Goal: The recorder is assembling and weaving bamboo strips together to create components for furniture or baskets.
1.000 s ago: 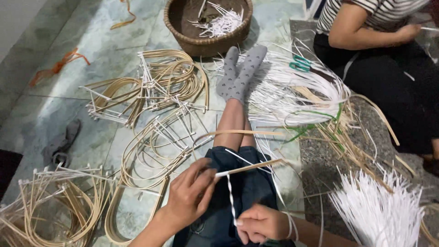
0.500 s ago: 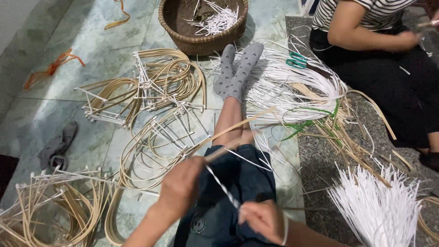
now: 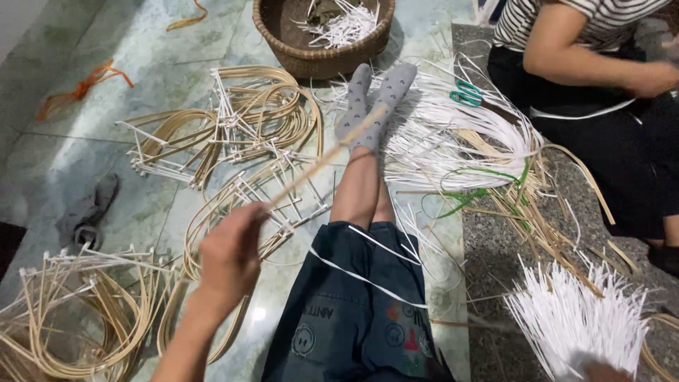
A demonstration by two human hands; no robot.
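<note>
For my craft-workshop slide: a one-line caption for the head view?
Seated on the tile floor, the left hand lifts a thin bamboo strip while the right hand reaches a white strip bundle.

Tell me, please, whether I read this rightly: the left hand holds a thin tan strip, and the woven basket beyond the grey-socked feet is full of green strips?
Not quite. In the head view the left hand does hold the thin tan strip, but the woven basket holds white strips, not green ones.

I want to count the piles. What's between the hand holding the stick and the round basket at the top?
In the head view, between the left hand and the woven basket lie bundles of bent cane loops tied with white strips, resting on the tiled floor.
</note>
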